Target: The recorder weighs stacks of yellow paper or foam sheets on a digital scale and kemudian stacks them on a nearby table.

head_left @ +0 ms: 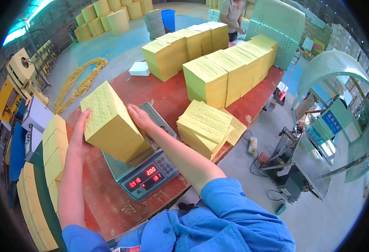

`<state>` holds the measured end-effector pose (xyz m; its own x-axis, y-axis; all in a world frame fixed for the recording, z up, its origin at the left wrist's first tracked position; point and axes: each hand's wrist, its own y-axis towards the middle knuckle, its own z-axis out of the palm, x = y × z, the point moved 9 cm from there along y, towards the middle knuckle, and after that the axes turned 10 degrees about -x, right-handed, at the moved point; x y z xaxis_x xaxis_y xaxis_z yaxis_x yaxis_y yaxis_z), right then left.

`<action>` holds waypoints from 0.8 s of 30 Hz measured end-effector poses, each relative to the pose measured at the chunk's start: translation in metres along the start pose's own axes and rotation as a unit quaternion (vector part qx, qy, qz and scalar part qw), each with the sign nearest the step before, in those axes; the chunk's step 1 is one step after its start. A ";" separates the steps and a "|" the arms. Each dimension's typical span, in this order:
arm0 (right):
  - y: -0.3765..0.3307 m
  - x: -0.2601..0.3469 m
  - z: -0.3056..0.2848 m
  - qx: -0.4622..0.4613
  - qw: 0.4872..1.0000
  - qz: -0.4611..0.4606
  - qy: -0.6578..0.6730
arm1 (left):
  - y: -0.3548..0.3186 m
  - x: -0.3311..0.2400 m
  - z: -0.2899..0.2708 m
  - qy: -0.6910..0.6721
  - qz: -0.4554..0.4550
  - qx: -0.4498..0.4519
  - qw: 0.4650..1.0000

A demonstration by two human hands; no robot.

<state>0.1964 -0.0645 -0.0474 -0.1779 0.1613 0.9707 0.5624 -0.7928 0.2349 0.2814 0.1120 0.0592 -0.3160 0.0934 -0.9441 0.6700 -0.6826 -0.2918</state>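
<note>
The thick stack of yellow paper point(115, 124), its top face stamped with wavy curved cuts, is between your hands, tilted over the scale point(116, 168). Your grip is firm on it from both sides: your left hand point(83, 130) along its left edge, your right hand point(140, 118) against its right side. Whether its base touches the pan, you cannot tell from here. The scale's red display point(144, 177) is lit on the side nearest you. Just right of your right forearm, a lower, uneven yellow pile point(204, 128) sits on the red table point(104, 206). Beyond are two rows of tall yellow blocks, a nearer one point(230, 75) and a farther one point(184, 48), with a small white stack point(139, 68) beside the latter. A co-worker point(233, 17) stands past the far end.
</note>
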 end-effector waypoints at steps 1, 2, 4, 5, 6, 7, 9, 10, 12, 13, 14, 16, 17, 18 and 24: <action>0.003 -0.008 0.004 0.012 0.999 -0.011 0.033 | -0.006 -0.002 0.005 0.001 0.001 0.000 1.000; -0.005 -0.009 0.021 0.027 0.999 -0.005 0.039 | -0.015 0.003 -0.006 0.004 -0.023 -0.009 1.000; -0.024 -0.006 0.036 0.048 0.993 0.049 0.093 | -0.031 0.007 -0.022 0.003 -0.045 -0.027 0.999; -0.025 -0.010 0.023 0.042 0.995 0.009 0.085 | -0.035 0.007 -0.017 0.022 -0.038 -0.040 0.998; -0.041 -0.008 0.023 0.046 0.996 0.017 0.081 | -0.038 0.014 -0.029 0.035 -0.036 -0.063 0.997; -0.058 -0.009 0.016 0.025 0.998 0.026 0.047 | -0.044 0.022 -0.037 0.031 -0.044 -0.065 0.996; -0.086 0.004 -0.009 -0.012 0.999 0.029 0.013 | -0.055 0.026 -0.018 0.034 -0.043 -0.001 0.999; -0.094 0.006 -0.013 -0.017 0.999 0.034 0.013 | -0.059 0.027 -0.016 0.037 -0.048 0.002 0.998; -0.108 0.021 -0.038 -0.100 0.992 -0.058 -0.050 | -0.064 0.025 -0.001 0.034 -0.042 0.045 0.997; -0.120 0.030 -0.053 -0.138 0.979 -0.111 -0.099 | -0.063 0.026 0.004 0.039 -0.048 0.056 0.997; -0.132 0.041 -0.069 -0.148 0.977 -0.113 -0.101 | -0.060 0.022 0.002 0.050 -0.041 0.040 0.997; -0.159 0.033 -0.094 -0.080 0.995 0.057 -0.031 | -0.045 0.027 -0.003 0.034 -0.055 0.046 0.997; -0.170 0.026 -0.097 -0.074 0.992 0.084 -0.062 | -0.034 0.034 -0.004 0.010 -0.072 0.070 0.995; -0.178 0.014 -0.101 -0.081 0.986 0.112 -0.097 | -0.035 0.032 0.010 -0.004 -0.059 0.105 0.993; -0.203 -0.045 -0.043 0.005 0.918 0.308 0.252 | -0.048 0.036 0.005 -0.060 -0.080 0.096 0.990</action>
<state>0.0551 0.0638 -0.1408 -0.1735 -0.6089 0.7740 0.6886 -0.6369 -0.3466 0.2348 0.1442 0.0397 -0.4929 0.1336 -0.8598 0.4682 -0.7921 -0.3915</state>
